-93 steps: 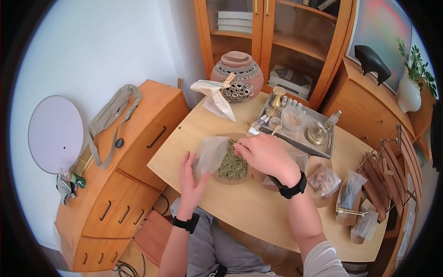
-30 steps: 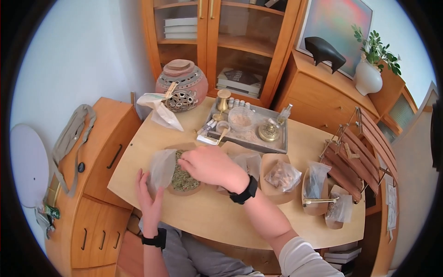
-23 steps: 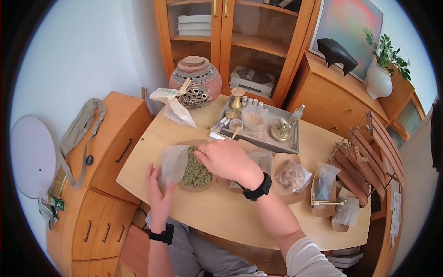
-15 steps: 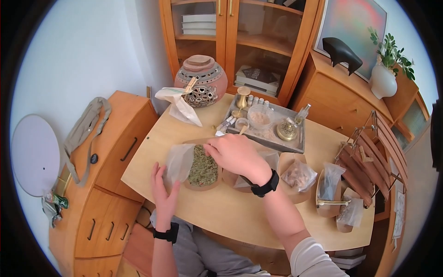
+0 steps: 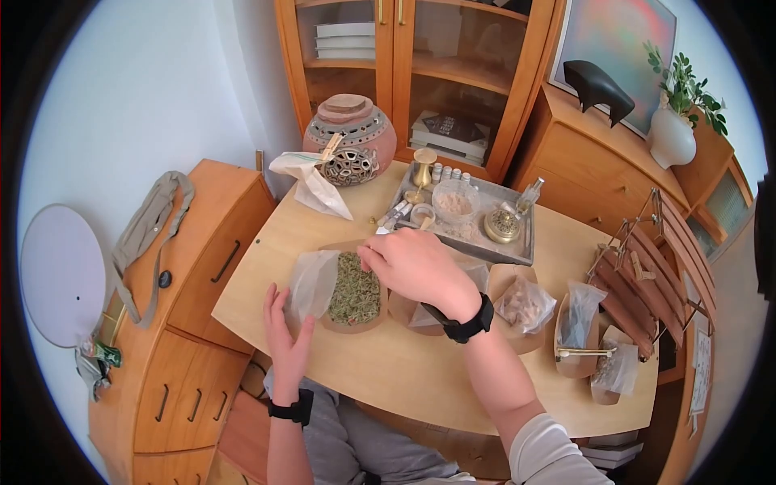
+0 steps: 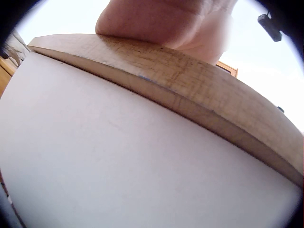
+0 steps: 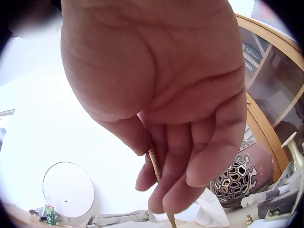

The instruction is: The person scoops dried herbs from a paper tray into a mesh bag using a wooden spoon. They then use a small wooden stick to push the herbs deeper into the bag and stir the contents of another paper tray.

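My right hand [image 5: 424,263] is over a pile of dried green herbs [image 5: 354,299] in a brown paper tray [image 5: 353,327]. In the right wrist view, its thumb and fingers pinch a thin brass-coloured rod [image 7: 155,164] with turned rings, pointing down; the tip runs out of frame. A translucent bag [image 5: 313,284] lies at the left side of the tray. My left hand [image 5: 288,335], fingers extended and thumb apart, is beside that bag. In the left wrist view the heel of this hand [image 6: 156,21] rests on the table top near its edge [image 6: 166,92].
Several more paper trays stand to the right, one with a bag of pinkish lumps [image 5: 524,305]. Behind is a grey tray [image 5: 517,255] with a glass bowl [image 5: 455,202] and brass pot [image 5: 502,225]. A clay pot [image 5: 352,137], clipped white bag [image 5: 319,190] and wooden rack [image 5: 647,279] surround these.
The head view has swung right, then partly back left. My right hand stays over the herbs with small shifts, and my left hand keeps its place beside the bag.
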The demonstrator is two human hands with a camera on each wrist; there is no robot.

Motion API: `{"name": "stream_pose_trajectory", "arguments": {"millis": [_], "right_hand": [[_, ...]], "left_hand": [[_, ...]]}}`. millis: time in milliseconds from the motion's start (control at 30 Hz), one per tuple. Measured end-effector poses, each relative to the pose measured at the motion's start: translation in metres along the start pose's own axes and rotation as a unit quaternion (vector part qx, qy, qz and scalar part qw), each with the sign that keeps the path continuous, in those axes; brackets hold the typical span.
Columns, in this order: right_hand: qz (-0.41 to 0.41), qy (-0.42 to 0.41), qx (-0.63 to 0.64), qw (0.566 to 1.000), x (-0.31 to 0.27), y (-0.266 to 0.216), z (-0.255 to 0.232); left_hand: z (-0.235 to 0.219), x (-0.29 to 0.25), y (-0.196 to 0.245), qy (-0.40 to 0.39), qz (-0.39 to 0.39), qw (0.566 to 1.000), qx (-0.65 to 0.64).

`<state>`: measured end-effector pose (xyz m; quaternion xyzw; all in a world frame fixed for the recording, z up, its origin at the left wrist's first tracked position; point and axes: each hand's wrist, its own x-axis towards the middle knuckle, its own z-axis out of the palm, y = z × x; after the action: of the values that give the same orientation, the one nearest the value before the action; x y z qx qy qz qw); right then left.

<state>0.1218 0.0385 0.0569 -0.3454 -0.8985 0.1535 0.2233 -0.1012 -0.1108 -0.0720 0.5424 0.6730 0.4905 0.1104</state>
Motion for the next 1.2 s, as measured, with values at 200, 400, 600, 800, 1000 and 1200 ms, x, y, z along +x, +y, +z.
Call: {"name": "stream_pose_trajectory", "arguments": {"millis": [200,400,600,800,1000,1200], "right_hand": [[-0.014,-0.013,-0.01,1.0,-0.001,-0.004,0.01],[-0.024,-0.018,0.012,0.999,0.001,-0.008,0.011],[0.012,0.046,-0.019,0.999,0.001,-0.002,0.009],[0.009,0.0,0.042,0.999,0.001,-0.005,0.003],[0.039,-0.033,0.011,0.999,-0.008,0.009,-0.002],[0.134,0.051,0.198,0.97,-0.057,0.002,-0.037]], "left_hand": [[0.0,0.0,0.001,0.001,-0.001,1.0,0.003],[0.0,0.0,0.001,0.004,0.002,1.0,-0.003],[0.0,0.0,-0.002,0.006,0.001,1.0,-0.004],[0.0,0.001,0.0,0.007,0.003,1.0,-0.005],[0.001,-0.001,0.0,0.017,0.007,1.0,-0.001],[0.001,-0.001,-0.004,0.028,0.013,0.999,-0.015]]}}
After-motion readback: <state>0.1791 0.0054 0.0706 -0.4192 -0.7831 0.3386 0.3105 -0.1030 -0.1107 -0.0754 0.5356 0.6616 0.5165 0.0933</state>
